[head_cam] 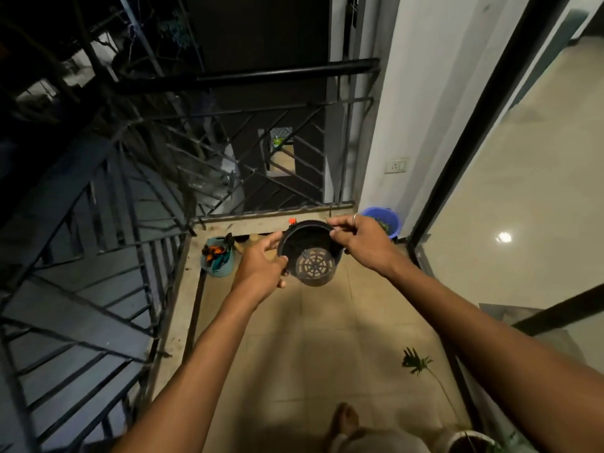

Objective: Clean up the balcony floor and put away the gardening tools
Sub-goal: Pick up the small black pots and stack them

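Note:
A black plastic plant pot (310,253) is held up over the tiled balcony floor (313,338), tilted so its slotted bottom shows inside. My left hand (260,268) grips its left rim and wall. My right hand (361,240), with a ring on one finger, pinches the upper right rim. A teal tub (218,258) holding orange and black gardening tools stands on the floor by the left railing.
A blue bucket (382,220) with green scraps sits in the far right corner. Black metal railing (228,152) bounds the left and far sides. A potted plant (470,443) with a thin stem stands near right, beside a glass door (523,223). My bare foot (343,420) is below.

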The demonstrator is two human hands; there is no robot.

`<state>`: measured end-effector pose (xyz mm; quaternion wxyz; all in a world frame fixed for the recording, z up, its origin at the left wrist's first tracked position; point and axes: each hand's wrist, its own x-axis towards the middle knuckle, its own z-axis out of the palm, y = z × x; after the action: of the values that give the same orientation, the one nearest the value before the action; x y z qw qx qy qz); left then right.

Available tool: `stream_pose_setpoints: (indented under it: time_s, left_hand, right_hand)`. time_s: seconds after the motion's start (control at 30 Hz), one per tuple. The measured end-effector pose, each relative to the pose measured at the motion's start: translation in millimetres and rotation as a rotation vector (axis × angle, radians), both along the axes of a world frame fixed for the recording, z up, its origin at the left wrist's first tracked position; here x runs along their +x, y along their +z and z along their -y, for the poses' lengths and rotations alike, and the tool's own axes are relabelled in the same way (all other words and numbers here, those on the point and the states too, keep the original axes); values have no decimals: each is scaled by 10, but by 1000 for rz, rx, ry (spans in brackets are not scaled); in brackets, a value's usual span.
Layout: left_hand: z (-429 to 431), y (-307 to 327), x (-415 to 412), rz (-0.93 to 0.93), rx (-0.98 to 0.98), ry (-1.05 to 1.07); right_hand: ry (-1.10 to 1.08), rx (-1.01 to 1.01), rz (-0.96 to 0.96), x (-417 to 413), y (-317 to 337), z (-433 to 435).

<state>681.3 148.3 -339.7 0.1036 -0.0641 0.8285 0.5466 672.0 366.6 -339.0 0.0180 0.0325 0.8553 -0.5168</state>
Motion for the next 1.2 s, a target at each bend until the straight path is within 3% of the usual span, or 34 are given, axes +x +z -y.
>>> stream_pose_setpoints:
  time_s: [0.4, 0.73, 0.9, 1.03, 1.2]
  left_hand:
    - [-760, -260, -1612, 40, 44, 32]
    - [-1145, -628, -3252, 92, 52, -137]
    - [-1579, -1040, -3858, 242, 103, -147]
    - [-2045, -1505, -4314, 414, 178, -46]
    - [-2639, -2307, -4843, 485, 192, 68]
  right_hand:
    - [50, 156, 71, -1628, -204, -849]
    - [29, 236, 120, -3083, -495, -1288]
    - [-63, 216, 248, -3617, -883, -1690]
    - [-70, 168, 327, -4091, -1240, -2071]
    - [-49, 118, 390, -4698, -2006, -2462]
